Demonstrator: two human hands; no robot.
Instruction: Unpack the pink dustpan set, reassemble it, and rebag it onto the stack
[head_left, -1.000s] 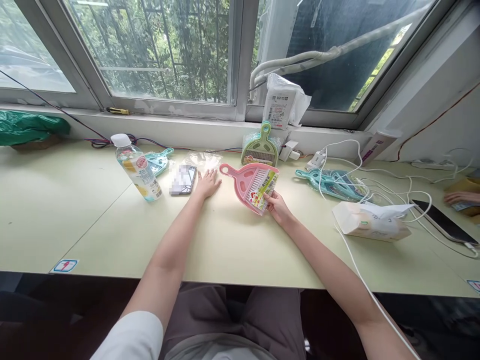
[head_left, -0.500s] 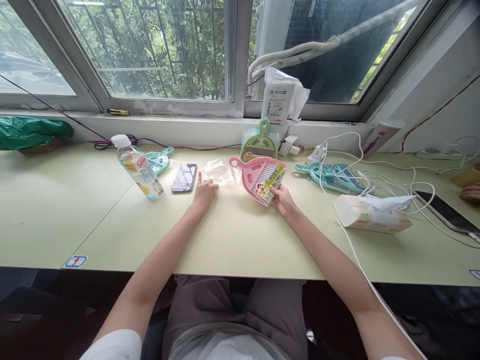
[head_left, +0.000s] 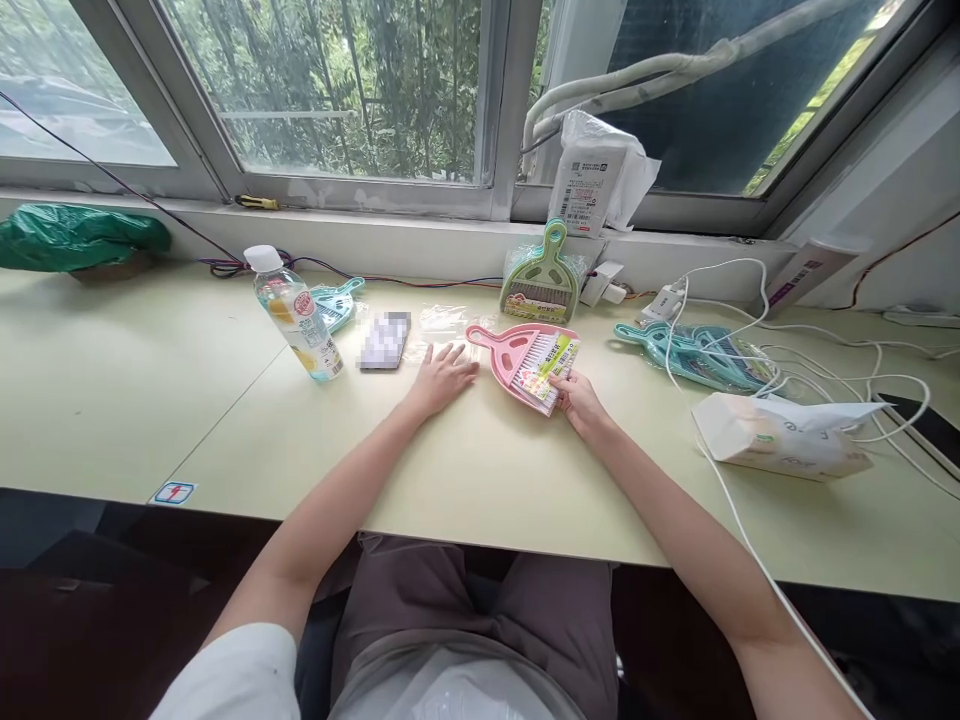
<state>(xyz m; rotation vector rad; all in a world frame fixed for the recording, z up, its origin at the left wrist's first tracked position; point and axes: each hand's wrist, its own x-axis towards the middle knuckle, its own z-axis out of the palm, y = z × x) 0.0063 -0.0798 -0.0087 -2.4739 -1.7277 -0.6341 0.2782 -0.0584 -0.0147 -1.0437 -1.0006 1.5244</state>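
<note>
In my right hand (head_left: pixel 581 398) is the lower right edge of a pink dustpan set (head_left: pixel 517 362), its brush and printed label facing up. Its looped handle points to the upper left, toward my left hand. My left hand (head_left: pixel 444 380) lies palm down on the table with fingers spread, just left of the handle. A clear plastic bag (head_left: pixel 442 325) lies flat beyond my left fingers. Left of the bag is a phone (head_left: pixel 385 342). Behind the pink set, a green dustpan set (head_left: pixel 541 285) in clear wrapping leans against the wall.
A drink bottle (head_left: pixel 296 315) and a small teal dustpan set (head_left: pixel 339 303) are at left. On the right lie wrapped teal dustpan sets (head_left: pixel 701 357) under white cables, a tissue pack (head_left: pixel 780 440) and a dark phone (head_left: pixel 926 425). A green bag (head_left: pixel 75 238) sits far left.
My left hand has moved right from the plastic bag's left side toward the pink handle, its fingers now spread. The pink set has come down closer to the table. The view has shifted.
</note>
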